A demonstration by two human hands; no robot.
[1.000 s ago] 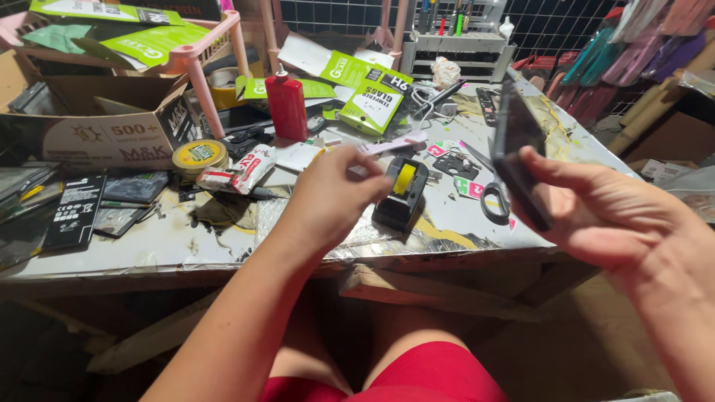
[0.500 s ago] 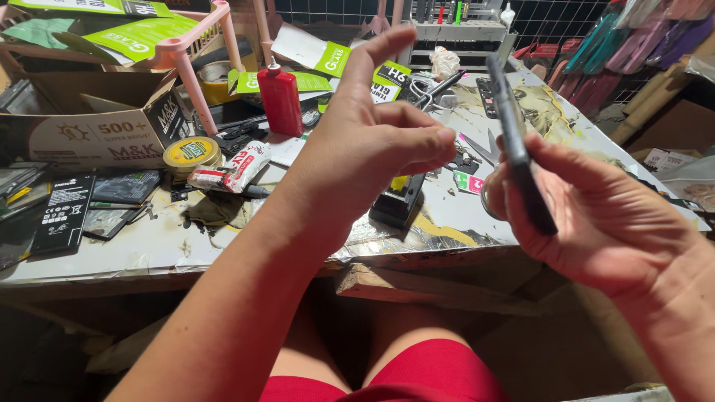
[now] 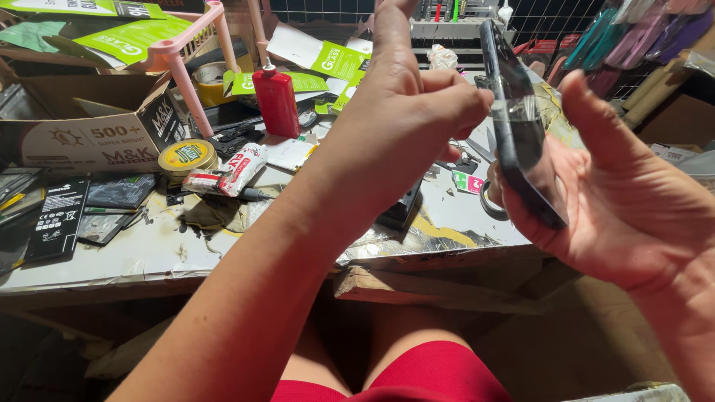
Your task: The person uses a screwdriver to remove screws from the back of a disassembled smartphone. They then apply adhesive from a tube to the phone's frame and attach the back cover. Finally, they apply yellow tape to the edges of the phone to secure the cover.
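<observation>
My right hand (image 3: 640,216) holds a dark phone (image 3: 514,104) upright and edge-on, with the fingers cupped behind it and the thumb raised beside it. A clear film (image 3: 525,134) lies over the phone's face. My left hand (image 3: 413,112) is raised in front of me. Its curled fingertips pinch at the phone's left edge where the film sits, and the forefinger points up. My left forearm crosses the middle of the view and hides part of the table.
A cluttered worktable (image 3: 149,257) lies below. On it are a red bottle (image 3: 277,100), a cardboard box (image 3: 89,134), a round yellow tin (image 3: 188,155), a squeezed tube (image 3: 231,167), dark phone parts (image 3: 59,216) and green packets (image 3: 134,37). A pink rack (image 3: 186,67) stands behind.
My left hand has risen from the tabletop by the yellow tape holder up to the phone's edge. My right hand has lifted the phone higher and closer.
</observation>
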